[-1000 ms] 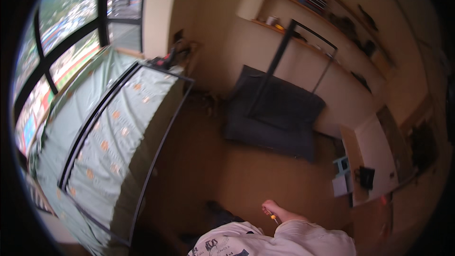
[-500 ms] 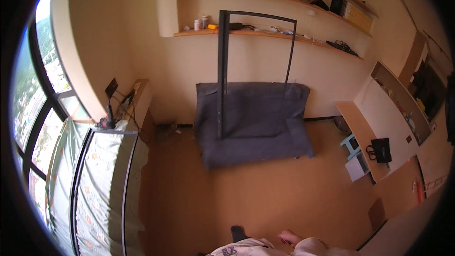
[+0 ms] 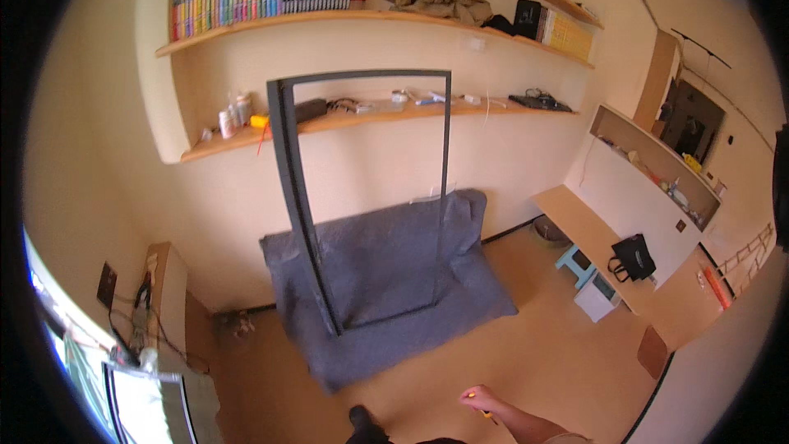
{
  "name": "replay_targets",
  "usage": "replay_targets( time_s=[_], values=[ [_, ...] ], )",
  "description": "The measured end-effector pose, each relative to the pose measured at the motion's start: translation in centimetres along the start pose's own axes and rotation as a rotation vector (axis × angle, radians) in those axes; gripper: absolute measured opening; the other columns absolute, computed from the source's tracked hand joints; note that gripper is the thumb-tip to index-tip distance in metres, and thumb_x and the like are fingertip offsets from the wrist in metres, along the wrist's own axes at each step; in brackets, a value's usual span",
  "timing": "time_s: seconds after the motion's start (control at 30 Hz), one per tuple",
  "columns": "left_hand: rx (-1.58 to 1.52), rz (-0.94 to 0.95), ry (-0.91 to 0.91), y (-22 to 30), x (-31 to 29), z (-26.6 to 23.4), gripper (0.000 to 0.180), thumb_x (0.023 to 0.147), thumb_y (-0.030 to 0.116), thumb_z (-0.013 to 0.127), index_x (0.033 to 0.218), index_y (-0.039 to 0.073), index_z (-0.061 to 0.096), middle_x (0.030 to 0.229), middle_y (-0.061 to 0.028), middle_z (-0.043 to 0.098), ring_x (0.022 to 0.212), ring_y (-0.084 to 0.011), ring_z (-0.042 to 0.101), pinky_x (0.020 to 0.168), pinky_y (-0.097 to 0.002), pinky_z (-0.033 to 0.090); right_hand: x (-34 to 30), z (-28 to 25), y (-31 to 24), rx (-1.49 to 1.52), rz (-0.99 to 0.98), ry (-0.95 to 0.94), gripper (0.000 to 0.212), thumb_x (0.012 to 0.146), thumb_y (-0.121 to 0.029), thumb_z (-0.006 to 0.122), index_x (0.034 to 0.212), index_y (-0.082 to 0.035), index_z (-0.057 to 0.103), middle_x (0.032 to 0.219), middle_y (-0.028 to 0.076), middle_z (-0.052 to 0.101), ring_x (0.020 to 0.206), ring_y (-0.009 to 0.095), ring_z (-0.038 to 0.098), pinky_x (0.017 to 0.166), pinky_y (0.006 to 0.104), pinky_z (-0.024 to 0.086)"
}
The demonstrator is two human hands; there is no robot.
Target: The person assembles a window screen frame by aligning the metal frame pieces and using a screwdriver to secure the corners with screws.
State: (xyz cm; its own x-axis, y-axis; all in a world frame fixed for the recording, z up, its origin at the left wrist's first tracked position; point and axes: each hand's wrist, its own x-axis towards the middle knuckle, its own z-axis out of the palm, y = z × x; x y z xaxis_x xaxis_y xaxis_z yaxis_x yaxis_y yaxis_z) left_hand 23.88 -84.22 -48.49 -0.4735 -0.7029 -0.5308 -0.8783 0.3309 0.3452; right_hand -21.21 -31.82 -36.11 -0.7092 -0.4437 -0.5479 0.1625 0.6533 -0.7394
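Note:
My right hand is closed and held out low over the brown floor, with the forearm coming in from the lower edge. A small yellow-and-dark thing sticks out below its fingers; too little shows to tell its kind. My left hand is not in view. A dark-covered foot shows at the lower edge, left of the hand. Ahead, a tall black rectangular frame without a visible panel stands upright on a sofa with a grey-blue cover. No hand touches the frame.
Wooden wall shelves hold rows of books, bottles and a brown bag. Right are a desk, a black bag, a light-blue stool and a white box. Another dark-edged frame and cables are lower left.
My view has swung right and closer to the sofa, so the window has mostly left the picture. More of my right forearm shows; the black frame still stands on the sofa.

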Motion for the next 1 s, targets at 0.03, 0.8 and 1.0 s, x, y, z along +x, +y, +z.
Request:
replay_targets(
  time_s=[0.03, 0.8, 1.0],
  values=[
    [-0.162, -0.069, 0.010, 3.3, 5.3, -1.5, 0.049, 0.087, 0.042, 0.066, 0.119, 0.004, 0.063, 0.112, -0.0152, 0.070, 0.096, -0.0322, 0.068, 0.078, -0.0411, 0.056, 1.5, -1.4, -1.2, 0.050, -0.022, -0.005, 0.018, 0.087, -0.022, 0.070, 0.096, -0.007, 0.074, 0.071, 0.003, 0.066, 0.057, 0.010, 0.058, 0.053, 0.0272, 0.048],
    [-1.061, 0.516, 0.327, 63.0, 26.3, -34.0, 0.064, 0.095, 0.016, 0.066, 0.150, 0.007, 0.034, 0.140, -0.0058, 0.050, 0.129, -0.0180, 0.047, 0.108, -0.0331, 0.037, 46.2, -37.7, -39.6, -0.241, -0.724, 0.364, 0.040, 0.083, -0.030, 0.077, 0.114, -0.007, 0.067, 0.099, 0.011, 0.073, 0.097, 0.029, 0.070, 0.082, 0.0372, 0.055],
    [-1.071, 0.394, 0.285, 67.0, 29.5, -33.9, 0.038, 0.089, 0.022, 0.074, 0.120, 0.002, 0.060, 0.109, -0.0020, 0.065, 0.101, -0.0132, 0.058, 0.091, -0.0298, 0.044, 47.6, -37.3, -39.6, -0.286, -0.696, 0.306, 0.030, 0.085, -0.032, 0.073, 0.091, -0.003, 0.069, 0.084, 0.020, 0.070, 0.081, 0.037, 0.069, 0.068, 0.0437, 0.053]
  ],
)
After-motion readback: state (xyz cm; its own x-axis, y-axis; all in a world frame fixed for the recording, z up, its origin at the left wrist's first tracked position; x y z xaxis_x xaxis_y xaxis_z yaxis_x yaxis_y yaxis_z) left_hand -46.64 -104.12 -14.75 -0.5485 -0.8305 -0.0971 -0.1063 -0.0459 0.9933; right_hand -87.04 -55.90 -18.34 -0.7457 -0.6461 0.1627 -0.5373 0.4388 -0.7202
